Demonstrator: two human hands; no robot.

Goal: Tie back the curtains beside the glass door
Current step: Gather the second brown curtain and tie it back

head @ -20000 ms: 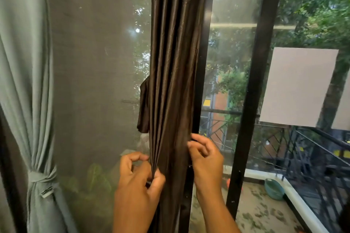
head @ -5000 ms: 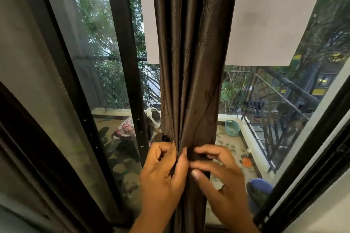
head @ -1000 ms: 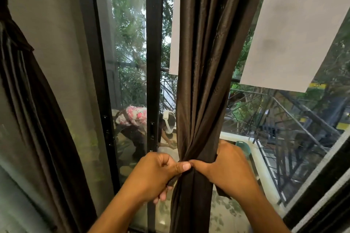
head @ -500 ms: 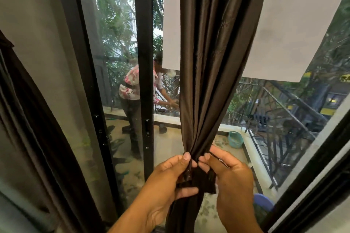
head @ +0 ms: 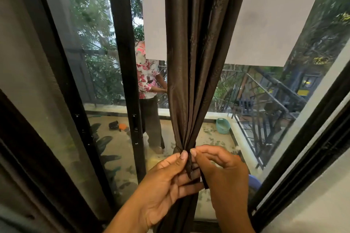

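Note:
A dark brown curtain (head: 197, 58) hangs gathered into a narrow bundle in front of the glass door (head: 98, 73). A matching tie-back band (head: 189, 166) wraps the bundle at its narrowest point. My left hand (head: 162, 185) pinches the band's end from the left, thumb on top and fingers under the fabric. My right hand (head: 221, 172) pinches the band from the right, with thumb and forefinger meeting my left thumb. Below the hands the curtain falls straight down.
Black door frames (head: 125, 73) stand left of the curtain. Another dark curtain (head: 28, 157) hangs at the far left. White sheets (head: 274, 17) cover the upper glass. A person in a floral top (head: 145, 73) stands on the balcony outside, near a teal basin (head: 223, 126) and railing (head: 265, 119).
My hands have drawn together on the band, fingertips now meeting at the curtain's front. The person outside has straightened up. The view has shifted slightly.

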